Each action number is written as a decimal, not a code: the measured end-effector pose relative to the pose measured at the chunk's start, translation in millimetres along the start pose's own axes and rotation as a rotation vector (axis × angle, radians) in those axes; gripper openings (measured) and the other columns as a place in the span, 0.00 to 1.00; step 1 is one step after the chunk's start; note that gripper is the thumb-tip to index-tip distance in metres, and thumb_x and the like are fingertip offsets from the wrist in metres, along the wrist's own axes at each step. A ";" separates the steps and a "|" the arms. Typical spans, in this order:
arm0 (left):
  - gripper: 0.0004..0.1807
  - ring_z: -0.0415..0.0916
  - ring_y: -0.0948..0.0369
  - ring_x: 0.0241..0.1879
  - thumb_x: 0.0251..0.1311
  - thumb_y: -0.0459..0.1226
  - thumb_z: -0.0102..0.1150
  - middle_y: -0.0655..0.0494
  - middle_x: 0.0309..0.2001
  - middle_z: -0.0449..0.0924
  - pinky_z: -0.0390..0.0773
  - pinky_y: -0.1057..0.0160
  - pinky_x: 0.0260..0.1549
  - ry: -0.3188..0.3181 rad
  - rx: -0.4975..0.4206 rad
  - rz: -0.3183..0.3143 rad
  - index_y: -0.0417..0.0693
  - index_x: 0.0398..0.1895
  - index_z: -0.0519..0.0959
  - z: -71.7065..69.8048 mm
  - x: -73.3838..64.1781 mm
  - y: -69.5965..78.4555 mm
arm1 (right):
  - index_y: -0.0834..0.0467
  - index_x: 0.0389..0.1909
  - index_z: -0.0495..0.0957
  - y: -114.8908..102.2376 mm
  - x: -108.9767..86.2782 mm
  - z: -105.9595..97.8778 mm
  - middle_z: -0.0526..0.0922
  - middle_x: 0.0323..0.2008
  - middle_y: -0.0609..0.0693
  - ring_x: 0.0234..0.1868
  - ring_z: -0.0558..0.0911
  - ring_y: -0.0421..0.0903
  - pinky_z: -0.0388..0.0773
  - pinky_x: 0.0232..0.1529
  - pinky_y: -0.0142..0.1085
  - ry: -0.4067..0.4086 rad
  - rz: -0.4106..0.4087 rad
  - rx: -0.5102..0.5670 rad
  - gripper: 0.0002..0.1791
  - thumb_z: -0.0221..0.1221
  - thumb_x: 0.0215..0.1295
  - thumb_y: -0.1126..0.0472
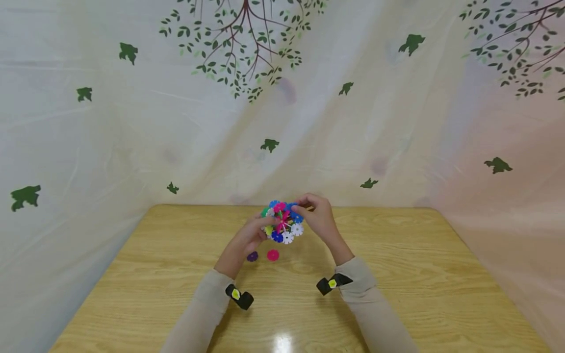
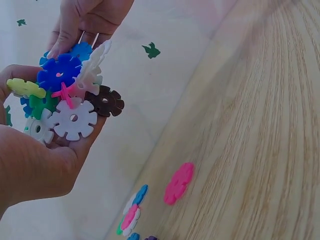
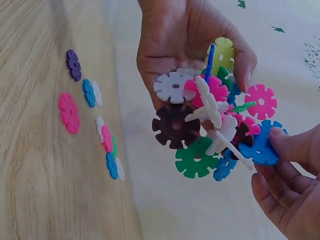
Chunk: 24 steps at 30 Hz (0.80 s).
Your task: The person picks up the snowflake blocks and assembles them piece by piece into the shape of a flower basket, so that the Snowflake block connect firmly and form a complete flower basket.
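A ball-like cluster of interlocked plastic snowflake discs (image 1: 287,237), in white, pink, green, blue, yellow and brown, is held above the table. From its left side my left hand (image 1: 251,235) grips it, with the palm beneath part of it in the right wrist view. My right hand (image 1: 321,219) pinches a blue snowflake disc (image 3: 260,150) between thumb and fingers at the cluster's right edge. Whether that disc is slotted into its neighbours, I cannot tell. A brown disc (image 3: 176,125) and a green disc (image 3: 197,157) stick out on the near side.
On the wooden table (image 1: 397,274) below lie a loose pink disc (image 1: 273,255) and a purple disc (image 1: 252,256). Several more loose discs, blue, white, pink and green, lie near the table edge in the right wrist view. A leaf-patterned cloth (image 1: 309,122) hangs behind.
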<state>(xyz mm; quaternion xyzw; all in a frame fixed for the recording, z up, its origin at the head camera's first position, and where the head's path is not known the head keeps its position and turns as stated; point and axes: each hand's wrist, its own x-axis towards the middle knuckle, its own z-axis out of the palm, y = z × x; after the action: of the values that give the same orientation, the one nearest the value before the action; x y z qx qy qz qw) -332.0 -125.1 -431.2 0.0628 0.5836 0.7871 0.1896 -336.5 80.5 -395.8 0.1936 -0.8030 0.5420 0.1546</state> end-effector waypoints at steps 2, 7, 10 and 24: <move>0.30 0.84 0.62 0.44 0.63 0.32 0.57 0.60 0.44 0.86 0.84 0.64 0.45 0.003 -0.004 -0.001 0.39 0.70 0.69 0.7 -0.2 0.2 | 0.64 0.34 0.84 0.4 -0.7 1.3 0.87 0.34 0.60 0.36 0.84 0.48 0.80 0.37 0.31 0.012 0.001 -0.001 0.04 0.68 0.64 0.67; 0.28 0.84 0.62 0.42 0.63 0.32 0.57 0.59 0.42 0.86 0.85 0.65 0.43 0.012 0.004 0.006 0.37 0.68 0.70 3.2 -0.2 -0.3 | 0.63 0.31 0.84 -0.6 -3.3 4.2 0.87 0.32 0.58 0.35 0.83 0.44 0.79 0.35 0.31 0.054 0.006 -0.013 0.04 0.69 0.63 0.67; 0.28 0.84 0.63 0.42 0.63 0.33 0.58 0.59 0.42 0.86 0.84 0.66 0.43 0.026 0.025 0.011 0.37 0.68 0.71 5.2 -0.6 0.4 | 0.63 0.29 0.84 -2.9 -4.2 5.2 0.87 0.31 0.58 0.34 0.82 0.45 0.77 0.34 0.33 0.084 0.003 -0.018 0.05 0.69 0.62 0.68; 0.25 0.83 0.65 0.39 0.59 0.29 0.59 0.62 0.39 0.86 0.84 0.68 0.38 0.016 0.058 0.056 0.35 0.62 0.74 9.3 -1.7 3.9 | 0.64 0.25 0.82 -4.9 -2.8 7.7 0.85 0.27 0.59 0.33 0.82 0.51 0.76 0.30 0.31 0.104 -0.001 -0.038 0.07 0.68 0.59 0.73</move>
<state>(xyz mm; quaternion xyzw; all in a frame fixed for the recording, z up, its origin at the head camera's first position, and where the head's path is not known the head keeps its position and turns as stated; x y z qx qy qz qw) -328.3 -118.5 -424.5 0.0783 0.6057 0.7753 0.1609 -332.0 72.1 -396.0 0.1626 -0.8040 0.5357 0.2002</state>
